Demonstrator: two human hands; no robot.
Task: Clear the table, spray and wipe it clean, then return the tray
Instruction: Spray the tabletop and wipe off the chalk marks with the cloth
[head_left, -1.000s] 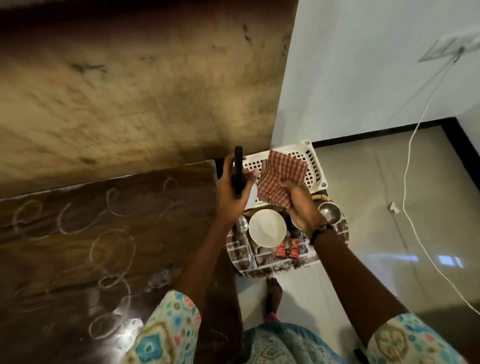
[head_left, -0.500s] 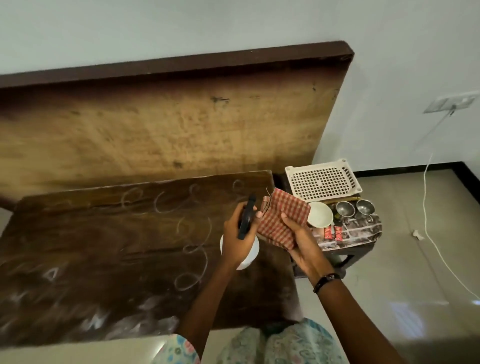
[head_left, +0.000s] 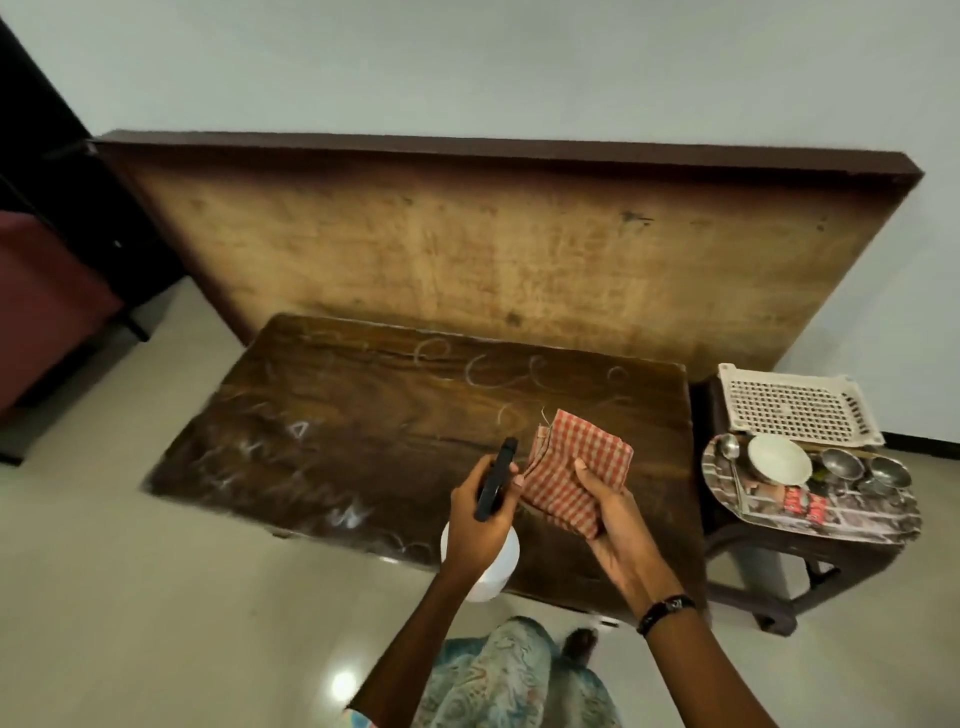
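A low dark wooden table carries white chalk scribbles over its top. Above its right front part my left hand grips a white spray bottle by its black trigger head. Beside it my right hand holds a folded red-checked cloth, thumb on top. To the right, on a dark stool, rests a patterned tray with a white bowl, a spoon and small steel cups.
A large wooden board leans against the white wall behind the table. A cream perforated plastic basket lies on the stool behind the tray. A dark red seat stands at the left. The floor is glossy tile.
The view swung from the stool to the whole table. Both hands, still holding the bottle and cloth, moved from over the tray to above the table's right front part.
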